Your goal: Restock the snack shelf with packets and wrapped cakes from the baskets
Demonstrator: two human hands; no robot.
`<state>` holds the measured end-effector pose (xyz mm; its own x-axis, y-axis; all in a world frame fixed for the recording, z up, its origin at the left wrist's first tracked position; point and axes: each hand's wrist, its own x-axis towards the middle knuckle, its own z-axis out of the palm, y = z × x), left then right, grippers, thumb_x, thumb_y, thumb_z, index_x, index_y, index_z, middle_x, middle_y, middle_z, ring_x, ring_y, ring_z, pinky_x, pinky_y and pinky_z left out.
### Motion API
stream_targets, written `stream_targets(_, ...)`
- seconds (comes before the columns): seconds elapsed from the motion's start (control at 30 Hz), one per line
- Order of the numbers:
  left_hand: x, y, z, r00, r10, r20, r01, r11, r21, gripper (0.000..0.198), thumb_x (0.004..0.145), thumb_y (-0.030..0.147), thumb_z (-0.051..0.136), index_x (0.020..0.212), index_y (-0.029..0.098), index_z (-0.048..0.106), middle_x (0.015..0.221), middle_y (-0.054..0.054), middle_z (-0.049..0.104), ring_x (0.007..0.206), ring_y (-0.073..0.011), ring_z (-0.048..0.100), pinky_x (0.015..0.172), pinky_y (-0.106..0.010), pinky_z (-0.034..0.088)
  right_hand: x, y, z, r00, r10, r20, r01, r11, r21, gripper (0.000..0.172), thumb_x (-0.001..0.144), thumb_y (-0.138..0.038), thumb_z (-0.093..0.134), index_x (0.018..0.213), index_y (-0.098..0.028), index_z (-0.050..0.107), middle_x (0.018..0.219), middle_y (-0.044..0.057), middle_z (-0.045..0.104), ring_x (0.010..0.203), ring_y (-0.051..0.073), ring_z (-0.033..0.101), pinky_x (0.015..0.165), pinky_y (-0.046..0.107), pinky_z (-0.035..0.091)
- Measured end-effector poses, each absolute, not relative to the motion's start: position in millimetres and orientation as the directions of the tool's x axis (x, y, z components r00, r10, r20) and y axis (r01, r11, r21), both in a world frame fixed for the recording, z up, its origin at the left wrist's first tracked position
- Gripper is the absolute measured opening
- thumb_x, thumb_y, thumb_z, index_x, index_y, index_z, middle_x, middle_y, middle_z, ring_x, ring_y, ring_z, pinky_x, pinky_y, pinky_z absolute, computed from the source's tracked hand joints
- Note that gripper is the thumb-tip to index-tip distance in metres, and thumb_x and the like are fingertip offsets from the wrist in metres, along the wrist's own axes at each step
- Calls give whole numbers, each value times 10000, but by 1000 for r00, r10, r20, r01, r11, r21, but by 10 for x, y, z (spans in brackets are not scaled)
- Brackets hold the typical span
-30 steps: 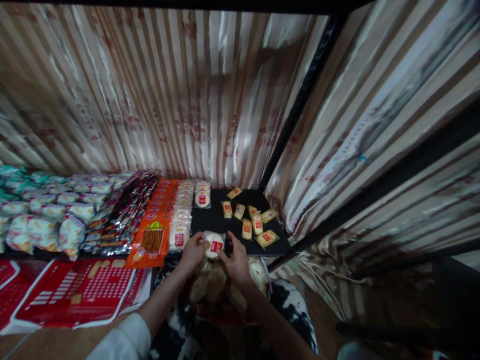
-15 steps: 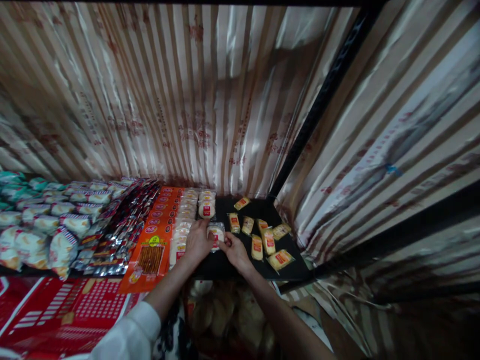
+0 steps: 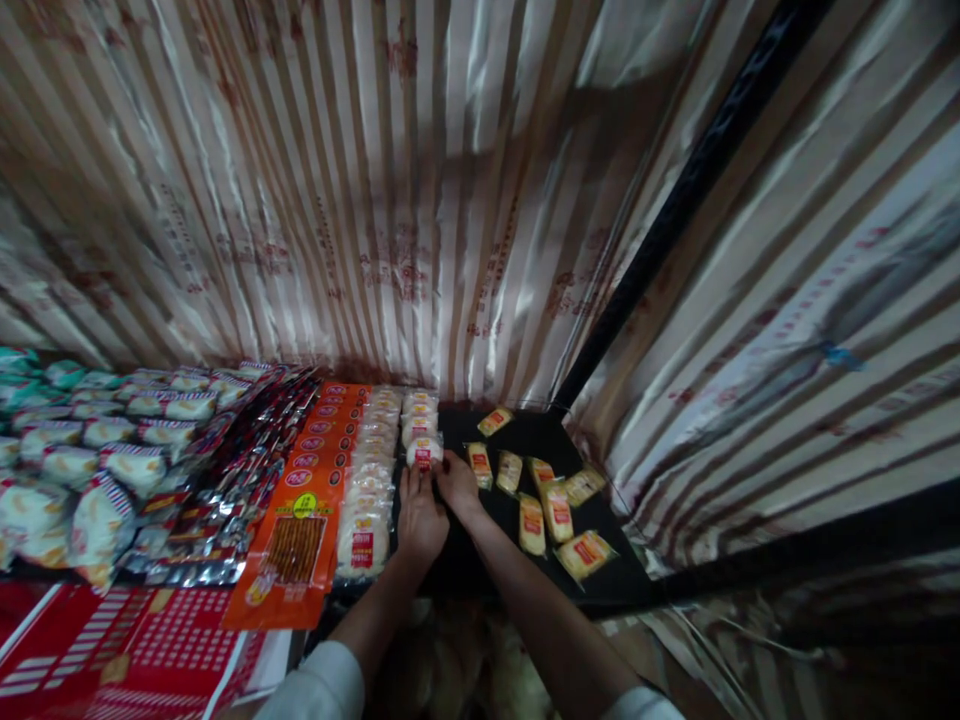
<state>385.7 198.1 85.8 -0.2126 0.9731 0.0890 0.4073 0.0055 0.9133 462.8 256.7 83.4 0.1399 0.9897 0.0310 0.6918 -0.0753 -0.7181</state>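
Note:
A round white wrapped snack with a red label (image 3: 424, 452) lies at the near end of a short row of similar packs (image 3: 419, 405) on the black shelf (image 3: 465, 550). My left hand (image 3: 421, 520) touches its near edge with the fingertips. At its right side, my right hand (image 3: 456, 485) has thumb and fingers closed on the wrapper's edge. Left of my hands runs a longer row of the same round packs (image 3: 363, 545). Several small yellow wrapped snacks (image 3: 531, 525) lie scattered to the right of my right hand.
Orange snack packets (image 3: 296, 540) overlap left of the round packs, then dark shiny packets (image 3: 217, 500) and white wrapped breads (image 3: 105, 520). A red basket (image 3: 150, 650) sits below the shelf at left. A black post (image 3: 645, 270) rises at the back right before striped sheeting (image 3: 300, 200).
Both hands have moved the round pack away from me, up against the short row. The left hand has come off the longer row's near packs. The view has shifted slightly.

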Motion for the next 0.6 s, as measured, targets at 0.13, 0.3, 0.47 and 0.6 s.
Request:
stream_targets(0.13,3809,2045,835,-222,974,43,363,41,931,607,545,-18,502,1132,110,590,1356,-156,467,1360,-319,235,1139,-438,167,4591,2636,762,159,985,73,718,-64,-693,188,815,-261,520,932,-205,656,894,91,675,852,211,615,727,286,424)
stream_targets(0.3,3808,2058,815,-246,967,64,315,17,949,583,574,-6,500,1138,114,581,1339,-158,482,1329,-300,308,1135,-418,181,4569,2688,727,156,985,69,721,-66,-690,268,803,-247,518,1047,-203,618,939,87,653,872,210,599,762,303,434)
stream_targets(0.47,3825,2028,849,-248,965,89,368,9,930,588,600,13,523,1184,67,544,1345,-200,459,1308,-310,339,1121,-393,210,4548,2698,740,175,982,76,686,-66,-725,351,782,-237,533,1128,-186,565,972,79,629,865,197,594,790,311,450)
stream_targets(0.6,3816,2028,906,-261,965,37,326,52,944,584,576,-8,547,1148,106,569,1358,-170,455,1316,-301,327,1126,-384,200,4535,2678,730,155,984,84,633,-34,-773,343,764,-214,534,1103,-176,575,994,78,603,773,165,582,800,315,464)
